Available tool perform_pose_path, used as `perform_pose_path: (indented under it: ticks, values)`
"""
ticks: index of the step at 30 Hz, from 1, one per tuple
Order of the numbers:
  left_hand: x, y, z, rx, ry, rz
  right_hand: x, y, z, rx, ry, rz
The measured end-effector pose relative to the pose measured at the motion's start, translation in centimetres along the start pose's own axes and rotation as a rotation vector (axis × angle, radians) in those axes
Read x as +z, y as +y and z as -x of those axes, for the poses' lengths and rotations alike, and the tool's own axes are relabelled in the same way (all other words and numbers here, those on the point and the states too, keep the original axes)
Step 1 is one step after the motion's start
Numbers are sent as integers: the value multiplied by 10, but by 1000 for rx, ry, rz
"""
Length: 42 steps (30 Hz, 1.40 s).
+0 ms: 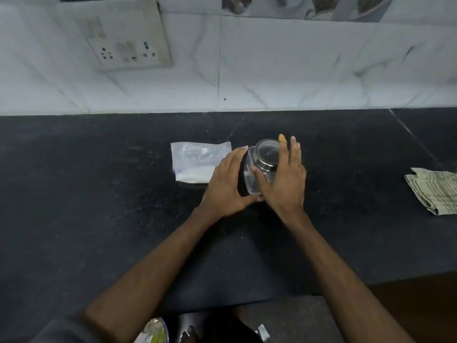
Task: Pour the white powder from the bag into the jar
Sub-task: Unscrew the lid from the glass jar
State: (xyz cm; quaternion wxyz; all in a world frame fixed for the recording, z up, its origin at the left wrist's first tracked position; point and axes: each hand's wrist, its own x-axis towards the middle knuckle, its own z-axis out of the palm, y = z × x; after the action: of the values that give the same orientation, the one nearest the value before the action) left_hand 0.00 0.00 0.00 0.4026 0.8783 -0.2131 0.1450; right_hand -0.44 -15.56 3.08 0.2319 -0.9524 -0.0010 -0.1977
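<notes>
Looking down, I see the white marbled wall tiles filling everything beyond the jar, and the black speckled counter spreading out under it and toward me. Far beyond the jar and off to its left, a grubby switch and socket panel sits on the tiles; nothing on it can be read. Well to the right of the jar, a folded striped cloth lies on the counter at the edge of my view.

Just to the left of the jar lies the clear plastic bag, flat on the counter, with the white powder gathered along its near edge. A bluish mark at the bag's near left corner is too blurred to read.

The jar is clear glass with a round open mouth, and I see nothing inside it. Whether it stands flat or is tipped, I cannot tell.

My left hand lies against the jar's left side, its fingers straight along the glass and over part of the bag, the thumb reaching toward the base. My right hand grips the jar, fingers stretched along its right side and the thumb wrapped across the front. An orange plaster caps one right fingertip, beside the jar's mouth.
</notes>
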Motion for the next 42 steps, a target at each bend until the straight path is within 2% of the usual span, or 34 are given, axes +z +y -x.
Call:
perform_pose_path:
  ticks: [4, 8, 13, 20, 26, 31, 35, 42]
  values:
    - [26, 4, -26, -143, -180, 201, 6, 16, -9, 65, -48, -278]
    - [36, 2, -32, -272, -89, 294, 12, 15, -8, 94, 8, -415]
    - [19, -6, -5, -327, 1, 317, 27, -9, 19, 82, 56, -402]
    - [-29, -17, 44, -364, 100, 296, 47, -61, 54, 21, -24, -369]
    - [-50, -28, 65, -356, 103, 356, 50, -92, 67, 25, -35, -356]
    - [-56, -28, 60, -341, 93, 395, 33, -100, 61, -21, -49, -190]
    - [-53, -24, 52, -347, 61, 421, 27, -110, 48, -37, -84, -212]
    - [-49, -29, 49, -358, 112, 399, 36, -108, 46, -97, -101, -212]
